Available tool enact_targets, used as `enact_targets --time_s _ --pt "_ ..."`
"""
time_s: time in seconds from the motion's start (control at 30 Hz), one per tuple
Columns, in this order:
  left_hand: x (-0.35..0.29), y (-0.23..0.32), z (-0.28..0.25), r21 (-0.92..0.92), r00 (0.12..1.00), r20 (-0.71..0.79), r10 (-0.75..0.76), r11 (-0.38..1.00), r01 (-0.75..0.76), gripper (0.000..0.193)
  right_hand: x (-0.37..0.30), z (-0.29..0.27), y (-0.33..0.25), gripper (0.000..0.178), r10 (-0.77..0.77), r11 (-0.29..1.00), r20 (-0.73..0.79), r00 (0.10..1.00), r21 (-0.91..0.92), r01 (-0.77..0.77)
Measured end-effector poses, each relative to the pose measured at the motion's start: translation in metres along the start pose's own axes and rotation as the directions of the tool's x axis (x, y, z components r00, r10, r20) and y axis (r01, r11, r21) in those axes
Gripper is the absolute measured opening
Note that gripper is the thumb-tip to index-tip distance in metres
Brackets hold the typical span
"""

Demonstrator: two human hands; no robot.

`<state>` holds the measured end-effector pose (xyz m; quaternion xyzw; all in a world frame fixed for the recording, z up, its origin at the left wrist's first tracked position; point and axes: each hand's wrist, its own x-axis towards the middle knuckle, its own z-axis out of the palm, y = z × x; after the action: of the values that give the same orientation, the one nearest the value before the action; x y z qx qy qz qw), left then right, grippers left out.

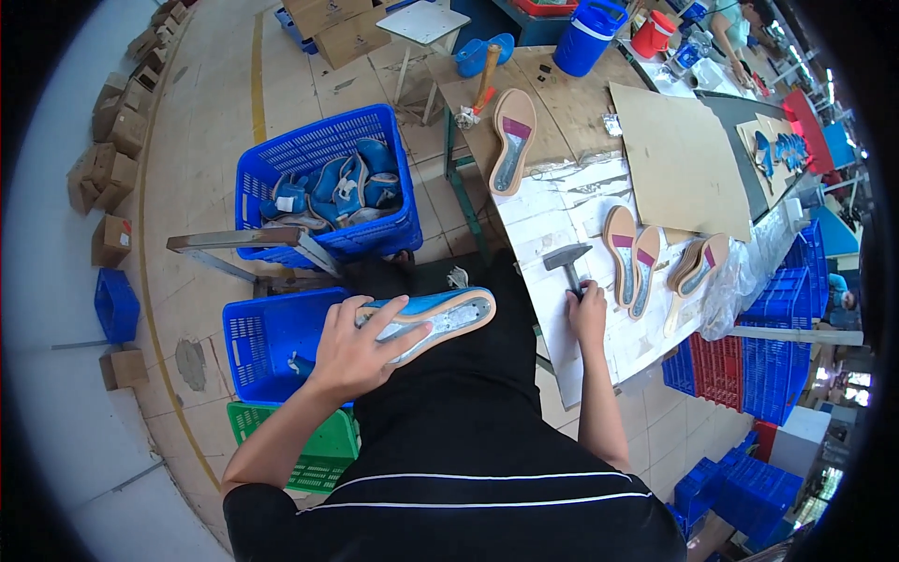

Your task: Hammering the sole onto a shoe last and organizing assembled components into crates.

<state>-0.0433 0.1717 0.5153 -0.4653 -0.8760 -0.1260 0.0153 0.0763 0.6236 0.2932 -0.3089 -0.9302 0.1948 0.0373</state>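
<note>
My left hand (354, 351) is wrapped round a blue shoe (461, 313) above my lap. The shoe's underside faces up, with a tan rim round a greyish middle. At the table's near edge, my right hand (587, 314) grips a hammer (567, 256) by its handle, its metal head over the white tabletop covering. Beyond the hammer lie two tan shoe soles (618, 245) with purple and grey patches, and a small stack of similar soles (709, 258). Another sole (514, 131) rests farther back, close to the table's left edge.
Left of me, a blue crate (401, 229) holds several blue shoes; another blue crate (245, 348) and a green crate (314, 473) sit nearer. A metal frame (234, 240) juts between them. The table (562, 328) carries cardboard (679, 155), a wooden-handled brush (487, 75) and a blue jug (585, 42).
</note>
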Motion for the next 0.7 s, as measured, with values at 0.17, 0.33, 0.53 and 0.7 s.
enact_targets --time_s 0.17,0.33,0.53,0.7 --pt "-0.007 0.010 -0.002 0.010 0.998 -0.020 -0.062 0.998 0.062 0.068 0.017 -0.011 0.008 0.036 0.100 0.902 0.326 0.940 0.369 -0.224" --pt "-0.018 0.026 0.008 -0.028 0.984 -0.113 -0.137 0.990 0.135 0.067 -0.031 -0.028 -0.016 0.018 0.146 0.338 0.701 0.698 0.627 -0.701" --pt "-0.023 0.045 0.017 -0.017 0.960 -0.204 -0.191 0.981 0.192 0.070 -0.109 -0.104 -0.112 0.032 0.136 0.623 0.331 0.934 0.705 -0.340" --pt "-0.024 0.047 0.010 0.018 0.970 -0.168 -0.175 0.983 0.181 0.064 -0.127 -0.169 -0.186 0.025 -0.188 0.851 0.150 0.971 0.518 0.085"
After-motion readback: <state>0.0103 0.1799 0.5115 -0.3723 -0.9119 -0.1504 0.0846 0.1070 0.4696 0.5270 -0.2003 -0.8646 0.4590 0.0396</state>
